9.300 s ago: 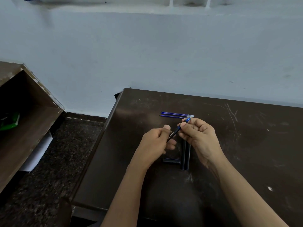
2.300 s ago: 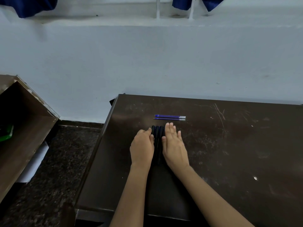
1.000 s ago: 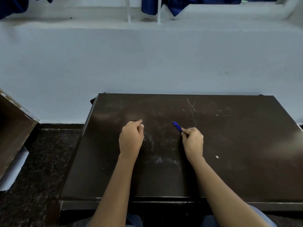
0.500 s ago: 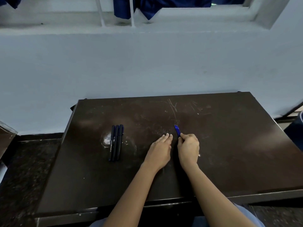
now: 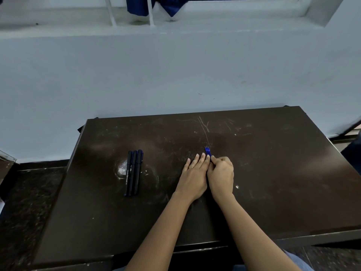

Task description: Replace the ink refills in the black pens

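Three black pens [image 5: 133,172] lie side by side, capped, on the left part of the dark table [image 5: 273,182]. Near the table's middle my right hand [image 5: 221,176] pinches a small bundle of blue ink refills [image 5: 207,151]; only their tips stick out past my fingers. My left hand [image 5: 195,175] lies flat with straight fingers, pressed against the left side of the refills and touching my right hand. A ring shows on one left finger.
A pale wall rises just behind the table, with a ledge and blue cloth [image 5: 140,5] above. Dark speckled floor [image 5: 23,202] lies to the left, where a brown cabinet edge [image 5: 5,163] shows.
The view shifted right since a second ago. My left hand let go of the black pens on the left and moved over beside my right hand, which keeps hold of the blue refills.
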Tool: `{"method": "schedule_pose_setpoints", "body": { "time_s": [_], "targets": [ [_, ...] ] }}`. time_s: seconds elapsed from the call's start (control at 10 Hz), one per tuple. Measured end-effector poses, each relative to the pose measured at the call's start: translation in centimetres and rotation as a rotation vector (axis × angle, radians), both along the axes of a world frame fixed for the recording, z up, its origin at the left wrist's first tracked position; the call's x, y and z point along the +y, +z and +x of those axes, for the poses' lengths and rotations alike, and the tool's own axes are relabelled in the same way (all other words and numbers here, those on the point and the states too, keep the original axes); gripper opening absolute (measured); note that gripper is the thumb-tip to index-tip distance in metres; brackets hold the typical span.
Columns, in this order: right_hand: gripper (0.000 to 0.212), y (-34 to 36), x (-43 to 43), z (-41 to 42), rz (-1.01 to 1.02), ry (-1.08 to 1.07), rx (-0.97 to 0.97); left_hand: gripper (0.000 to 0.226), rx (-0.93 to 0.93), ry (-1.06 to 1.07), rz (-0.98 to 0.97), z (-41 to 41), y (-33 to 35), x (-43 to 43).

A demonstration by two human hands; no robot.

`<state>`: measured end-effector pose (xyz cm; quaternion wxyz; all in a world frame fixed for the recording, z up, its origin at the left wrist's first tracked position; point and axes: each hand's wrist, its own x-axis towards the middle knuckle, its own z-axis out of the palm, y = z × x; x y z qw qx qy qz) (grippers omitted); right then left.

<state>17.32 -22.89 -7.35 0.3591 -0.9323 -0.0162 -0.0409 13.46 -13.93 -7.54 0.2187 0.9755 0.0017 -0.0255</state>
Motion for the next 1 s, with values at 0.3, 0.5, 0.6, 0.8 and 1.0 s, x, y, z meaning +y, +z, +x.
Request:
{"method": "schedule_pose_setpoints", "body": {
  "time_s": [0.3,0.5,0.6,0.8,1.0],
  "targets": [
    [0.027,0.19,-0.05,0.06,0.042,0.038,-0.010,0.055,-0.015,0.020,-0.039,0.32,-0.17,0.10],
    [0.027,0.16,0.15,0.00,0.048,0.037,-0.013,0.055,-0.010,0.016,-0.031,0.43,-0.30,0.23],
    [0.027,0.13,0.18,0.03,0.055,0.032,-0.007,0.055,-0.009,0.013,-0.020,0.33,-0.15,0.22],
    [0.026,-0.16,0.15,0.25,0.058,0.036,-0.011,0.055,0.002,0.011,-0.028,0.32,0.02,0.27],
    [0.027,-0.16,0.11,0.37,0.111,-0.019,-0.013,0.056,-0.002,0.021,-0.072,0.11,0.54,0.41]
  ]
}}
